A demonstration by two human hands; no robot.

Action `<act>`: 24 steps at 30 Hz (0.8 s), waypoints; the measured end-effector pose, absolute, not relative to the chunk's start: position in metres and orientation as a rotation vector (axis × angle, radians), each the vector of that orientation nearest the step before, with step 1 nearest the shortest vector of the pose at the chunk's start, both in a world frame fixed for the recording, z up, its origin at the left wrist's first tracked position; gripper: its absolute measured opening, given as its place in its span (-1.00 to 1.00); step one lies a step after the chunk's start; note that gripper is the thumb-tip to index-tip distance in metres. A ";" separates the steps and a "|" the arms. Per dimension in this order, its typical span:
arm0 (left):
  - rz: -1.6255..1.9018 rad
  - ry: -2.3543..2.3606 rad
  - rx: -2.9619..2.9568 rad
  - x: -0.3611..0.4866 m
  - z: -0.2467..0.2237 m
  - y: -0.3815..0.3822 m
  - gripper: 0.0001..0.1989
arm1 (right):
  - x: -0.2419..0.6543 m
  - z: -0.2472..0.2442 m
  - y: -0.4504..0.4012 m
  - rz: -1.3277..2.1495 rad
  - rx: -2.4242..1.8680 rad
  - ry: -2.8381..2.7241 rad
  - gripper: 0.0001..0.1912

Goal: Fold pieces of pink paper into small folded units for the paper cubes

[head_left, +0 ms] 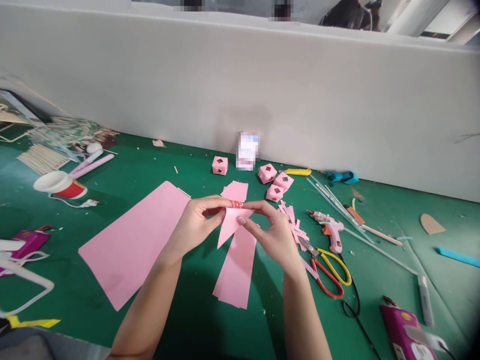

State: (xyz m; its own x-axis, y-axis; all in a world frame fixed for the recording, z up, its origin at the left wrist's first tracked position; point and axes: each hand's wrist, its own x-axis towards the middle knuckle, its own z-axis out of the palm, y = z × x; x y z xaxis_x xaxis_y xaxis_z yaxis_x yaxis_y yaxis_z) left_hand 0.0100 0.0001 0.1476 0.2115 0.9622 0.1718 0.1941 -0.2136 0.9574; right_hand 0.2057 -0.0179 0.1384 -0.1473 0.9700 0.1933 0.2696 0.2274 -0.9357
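Observation:
Between both hands is a small folded piece of pink paper (231,226), held above the green table. My left hand (198,225) pinches its upper left edge. My right hand (270,227) pinches the upper right part, its thumb pressing on the paper's face. Something red and patterned shows at the fingertips along the top edge. Beneath the held piece lie long pink strips (238,272). Smaller pink pieces (236,191) rest just behind the hands. A large pink sheet (135,245) lies left, partly behind my left forearm.
Several folded pink shapes (267,173) and a propped phone (247,151) stand near the wall. Right are paper scraps (294,222), scissors (330,272), a pink glue gun (330,230) and a yellow cutter (298,172). A paper cup (62,185) lies left near wooden sticks (44,159).

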 end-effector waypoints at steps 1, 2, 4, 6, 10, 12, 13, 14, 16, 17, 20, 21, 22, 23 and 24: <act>1.084 1.129 1.593 0.010 0.148 0.000 -0.83 | 0.206 0.138 -0.017 0.986 -1.207 -1.593 -0.80; 1.078 1.142 1.576 0.010 0.150 0.000 -0.82 | 0.207 0.138 -0.017 0.990 -1.218 -1.578 -0.82; 1.080 1.161 1.531 0.010 0.153 -0.002 -0.80 | 0.207 0.136 -0.017 0.996 -1.223 -1.538 -0.84; 1.095 1.166 1.485 0.010 0.155 -0.003 -0.79 | 0.208 0.135 -0.016 0.994 -1.214 -1.499 -0.84; 1.065 1.127 1.432 0.010 0.154 -0.004 -0.67 | 0.207 0.135 -0.017 0.997 -1.194 -1.475 -0.86; 1.088 1.152 1.463 0.010 0.151 -0.004 -0.66 | 0.207 0.136 -0.018 1.003 -1.195 -1.497 -0.87; 1.110 1.178 1.486 0.011 0.150 -0.004 -0.67 | 0.206 0.137 -0.019 1.002 -1.195 -1.510 -0.87; 1.127 1.207 1.507 0.011 0.149 -0.004 -0.70 | 0.206 0.138 -0.019 0.999 -1.192 -1.521 -0.87; 1.127 1.237 1.541 0.012 0.149 -0.005 -0.70 | 0.205 0.140 -0.020 0.985 -1.183 -1.541 -0.88; 1.113 1.240 1.558 0.013 0.149 -0.006 -0.69 | 0.205 0.141 -0.020 0.978 -1.182 -1.550 -0.88; 1.072 1.232 1.603 0.016 0.150 -0.008 -0.70 | 0.201 0.141 -0.021 0.943 -1.197 -1.576 -0.91; 1.064 1.227 1.619 0.017 0.149 -0.008 -0.71 | 0.200 0.141 -0.022 0.922 -1.202 -1.584 -0.92; 1.061 1.224 1.639 0.017 0.149 -0.009 -0.73 | 0.198 0.141 -0.022 0.898 -1.206 -1.590 -0.92; 1.065 1.223 1.664 0.017 0.148 -0.009 -0.73 | 0.197 0.141 -0.023 0.872 -1.209 -1.600 -0.93; 1.083 1.226 1.693 0.017 0.147 -0.010 -0.74 | 0.197 0.141 -0.023 0.848 -1.211 -1.611 -0.94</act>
State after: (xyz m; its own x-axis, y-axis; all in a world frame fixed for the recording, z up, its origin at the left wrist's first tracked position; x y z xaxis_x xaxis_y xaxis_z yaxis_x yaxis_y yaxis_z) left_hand 0.0172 -0.0096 0.1473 0.1764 0.9648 0.1950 0.3131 -0.2428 0.9181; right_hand 0.1965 -0.0229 0.1414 -0.0935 0.9603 0.2627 0.3269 0.2789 -0.9030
